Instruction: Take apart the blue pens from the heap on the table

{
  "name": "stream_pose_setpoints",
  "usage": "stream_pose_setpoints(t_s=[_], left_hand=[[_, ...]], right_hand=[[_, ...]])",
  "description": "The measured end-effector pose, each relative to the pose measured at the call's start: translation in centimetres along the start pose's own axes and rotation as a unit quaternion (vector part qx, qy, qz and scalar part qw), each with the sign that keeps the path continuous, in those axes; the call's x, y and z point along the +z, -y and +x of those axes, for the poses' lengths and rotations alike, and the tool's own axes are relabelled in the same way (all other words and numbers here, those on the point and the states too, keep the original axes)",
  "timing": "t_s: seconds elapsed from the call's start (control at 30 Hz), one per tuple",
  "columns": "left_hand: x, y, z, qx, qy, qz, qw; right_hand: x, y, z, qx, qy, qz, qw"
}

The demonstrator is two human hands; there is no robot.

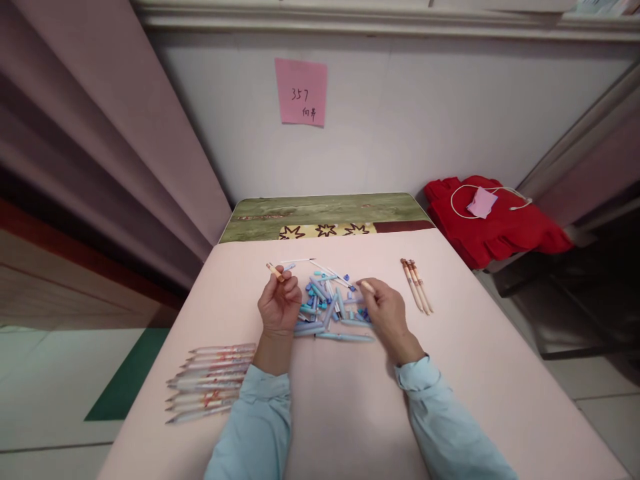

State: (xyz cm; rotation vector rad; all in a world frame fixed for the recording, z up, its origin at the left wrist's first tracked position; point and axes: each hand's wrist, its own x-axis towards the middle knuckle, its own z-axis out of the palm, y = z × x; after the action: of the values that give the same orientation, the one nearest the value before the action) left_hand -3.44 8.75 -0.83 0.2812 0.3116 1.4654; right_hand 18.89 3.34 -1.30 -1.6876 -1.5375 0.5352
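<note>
My left hand (281, 303) is closed, pinching a short tan pen barrel part (274, 271) with brown markings, its end pointing up and left. In my right hand (387, 310), a cream pen part (367, 287) sits between thumb and fingers; its lower end is hidden. Between the hands lies a heap of loose blue and lilac pen parts (330, 310), with small dark-blue pieces among them. White ink refills (299, 260) lie at the heap's far side. A light-blue pen barrel (345, 338) rests along its near edge.
At the left, several printed pens (210, 383) lie in a row. A few brown-and-cream pens (417, 287) lie together at the right. Beyond the table's right edge is a red cloth (485, 230) with a white cable. A pink note (301, 92) sticks to the wall.
</note>
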Motion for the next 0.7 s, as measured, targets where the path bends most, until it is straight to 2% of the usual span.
stream_pose_setpoints(t_s=[0.13,0.23,0.3,0.43,0.7], left_hand=[[0.1,0.1,-0.1,-0.008,0.0,0.005,1.0],[0.0,0.2,-0.2,-0.016,0.004,0.011,1.0],[-0.1,0.2,-0.1,-0.015,0.001,0.017,1.0],[-0.3,0.3,0.1,-0.019,-0.006,0.029,0.999],[0.5,0.1,-0.3,0.0,-0.017,0.039,0.999]], right_hand=[[2.1,2.6,-0.6,-0.111,0.123,-0.137,0.977],[3.2,3.7,-0.7,-0.132,0.184,-0.221,0.949],[3.2,3.5,-0.5,-0.108,0.175,-0.253,0.945],[2.1,2.0,-0.2,-0.06,0.116,-0.264,0.956],[1.5,0.8,-0.4,-0.042,0.063,-0.259,0.963]])
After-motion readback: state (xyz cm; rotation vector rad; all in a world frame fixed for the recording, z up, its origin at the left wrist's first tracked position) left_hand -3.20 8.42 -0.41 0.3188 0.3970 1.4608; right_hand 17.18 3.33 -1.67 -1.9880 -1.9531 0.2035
